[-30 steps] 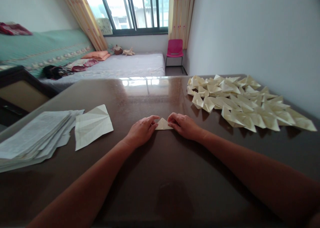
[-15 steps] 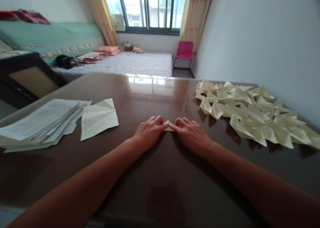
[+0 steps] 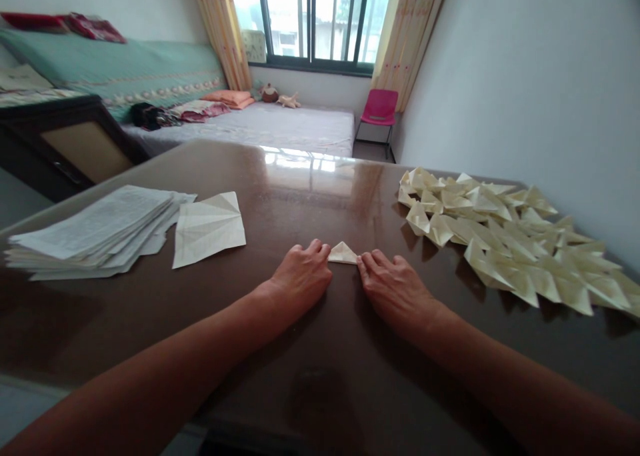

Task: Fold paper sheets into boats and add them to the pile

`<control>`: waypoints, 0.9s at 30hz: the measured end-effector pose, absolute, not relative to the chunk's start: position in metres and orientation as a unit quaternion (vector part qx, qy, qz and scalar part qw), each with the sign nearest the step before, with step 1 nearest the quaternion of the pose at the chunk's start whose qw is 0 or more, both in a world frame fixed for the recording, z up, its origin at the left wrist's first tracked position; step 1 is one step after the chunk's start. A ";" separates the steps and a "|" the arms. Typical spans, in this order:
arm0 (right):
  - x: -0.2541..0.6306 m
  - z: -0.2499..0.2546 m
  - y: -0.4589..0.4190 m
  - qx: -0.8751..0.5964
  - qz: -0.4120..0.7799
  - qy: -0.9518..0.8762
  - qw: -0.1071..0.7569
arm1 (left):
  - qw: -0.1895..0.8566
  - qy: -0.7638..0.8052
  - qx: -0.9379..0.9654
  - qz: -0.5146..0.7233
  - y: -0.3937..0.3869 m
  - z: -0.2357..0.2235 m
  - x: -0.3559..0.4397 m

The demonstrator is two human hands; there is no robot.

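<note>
Your left hand (image 3: 303,270) and right hand (image 3: 394,284) meet opposite ends of a small cream folded-paper triangle (image 3: 343,253), long edge running left to right.
Left fingers curled, right fingertips at the corner; whether they pinch cannot be told; neither hand is nearer. Beneath, glossy brown tabletop (image 3: 295,209); outward, creased cream paper sheet (image 3: 213,227) and stacked thin white paper (image 3: 103,223) left, peaked cream paper pieces (image 3: 507,239) right.

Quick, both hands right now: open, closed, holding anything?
Left hand: curled at the left corner of the folded paper; grip cannot be told.
Right hand: at its right corner; grip cannot be told.
</note>
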State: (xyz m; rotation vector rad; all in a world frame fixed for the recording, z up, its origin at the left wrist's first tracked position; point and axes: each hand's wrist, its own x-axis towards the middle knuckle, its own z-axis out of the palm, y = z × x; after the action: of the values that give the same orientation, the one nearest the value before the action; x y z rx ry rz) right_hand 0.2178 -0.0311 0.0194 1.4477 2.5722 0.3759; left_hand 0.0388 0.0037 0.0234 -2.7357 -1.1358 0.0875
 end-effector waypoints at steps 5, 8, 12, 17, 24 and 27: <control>0.221 0.021 -0.022 0.489 0.110 0.863 0.060 | 0.071 -0.401 -0.913 0.008 0.009 0.021 0.038; 0.227 0.018 -0.011 0.514 0.094 0.853 -0.006 | 0.054 -0.420 -0.905 -0.037 0.015 0.016 0.036; 0.234 0.007 0.004 0.500 0.055 0.856 -0.121 | 0.023 -0.439 -0.895 -0.084 0.023 0.010 0.032; 0.237 -0.007 0.018 0.476 -0.004 0.866 -0.153 | -0.012 -0.432 -0.896 -0.098 0.032 0.006 0.027; 0.241 -0.005 0.018 0.453 -0.094 0.861 -0.212 | -0.167 -0.405 -0.860 -0.263 0.041 0.001 0.028; 0.244 -0.008 0.022 0.448 -0.190 0.832 -0.266 | -0.279 -0.358 -0.824 -0.340 0.044 -0.003 0.031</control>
State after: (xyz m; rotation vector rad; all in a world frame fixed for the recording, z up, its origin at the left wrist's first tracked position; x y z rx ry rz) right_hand 0.2440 0.0217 -0.0077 1.7084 3.1772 -0.7255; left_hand 0.0312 0.0436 -0.0033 -3.1809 -1.3819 -1.3118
